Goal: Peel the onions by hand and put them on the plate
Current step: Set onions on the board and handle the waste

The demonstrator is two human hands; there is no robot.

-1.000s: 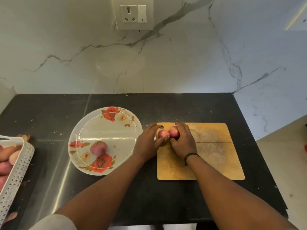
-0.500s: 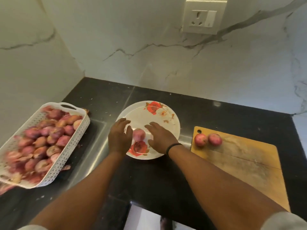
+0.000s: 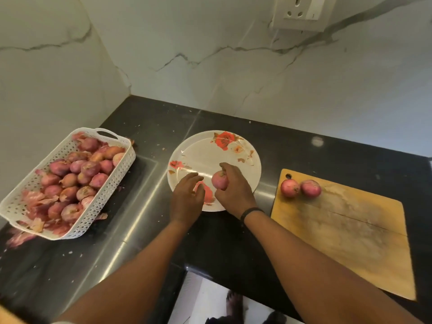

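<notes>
Near the middle of the frame the right hand [image 3: 233, 188] curls its fingers and thumb around a round, smooth pink-red onion [image 3: 219, 180], holding it over the lower part of the plate [image 3: 247, 169]; whether the onion touches the plate cannot be told. A thin dark band circles the right wrist. Just left of it the left hand [image 3: 187, 197] hangs over the plate's near rim with loosely curled fingers and holds nothing.

The plate is round, glossy and white, printed with orange-red roses and brown leaves, and lies flat on the black, polished table [image 3: 233, 244], which is speckled with small pale flecks.

At the left of the frame a white rectangular plastic basket [image 3: 109, 178], its walls pierced in a fine lattice and with a loop handle at its far end, is piled with unpeeled onions [image 3: 74, 178] in dry, papery reddish skins; loose flakes of skin [image 3: 18, 237] lie in it and on the table beside it.

At the right a flat wooden cutting board [image 3: 350, 235], worn and pale in the middle, with a small hole at its upper left corner, carries two round reddish onions [image 3: 300, 188] side by side and touching near that corner.

A white, grey-veined marble wall [image 3: 210, 78] stands behind, with a socket plate [image 3: 301, 12] at the upper right.
</notes>
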